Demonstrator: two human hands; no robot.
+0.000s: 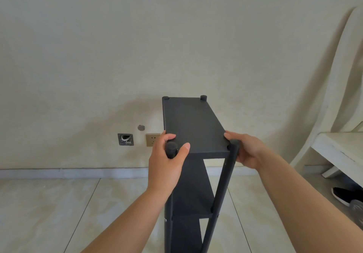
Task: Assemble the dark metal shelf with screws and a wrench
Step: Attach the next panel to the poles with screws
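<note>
Both hands held the near end of the dark metal shelf [193, 125], which stood upright on the tiled floor [59, 203] close to the wall. The left hand [167, 166] curled its fingers around the near left post [171, 149]. The right hand [247, 150] gripped the near right post [233, 148].

Shelf [193, 127] base cut off; shoe [342, 194] — partly cropped

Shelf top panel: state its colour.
The top panel is matte dark grey, nearly black, seen in the head view.
</note>
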